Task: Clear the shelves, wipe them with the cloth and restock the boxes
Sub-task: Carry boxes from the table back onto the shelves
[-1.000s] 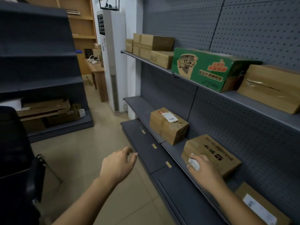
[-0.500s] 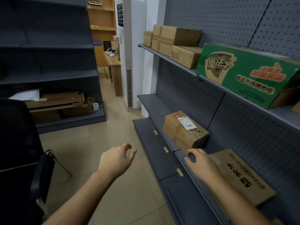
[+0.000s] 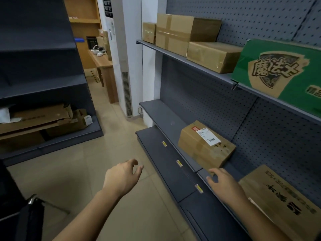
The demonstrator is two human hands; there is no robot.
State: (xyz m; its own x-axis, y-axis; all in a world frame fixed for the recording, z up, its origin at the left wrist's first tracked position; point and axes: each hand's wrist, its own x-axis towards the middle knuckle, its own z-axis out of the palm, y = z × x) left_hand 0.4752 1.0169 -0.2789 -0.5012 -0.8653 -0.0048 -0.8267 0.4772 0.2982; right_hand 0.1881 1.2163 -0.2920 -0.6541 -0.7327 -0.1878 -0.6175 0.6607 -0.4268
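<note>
- While the left hand (image 3: 121, 176) hangs loosely curled, holding nothing, the right hand (image 3: 224, 184) spreads its fingers above the middle shelf (image 3: 161, 112) edge, gripping nothing.
- Labelled box (image 3: 205, 146) sits just beyond it; printed box (image 3: 281, 202) beside its wrist.
- Green box (image 3: 281, 70) and brown boxes (image 3: 173, 32) line the top shelf (image 3: 173, 55).

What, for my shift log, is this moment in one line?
left hand: open, above floor | right hand: open, over middle shelf edge by labelled box | cloth: not visible
</note>
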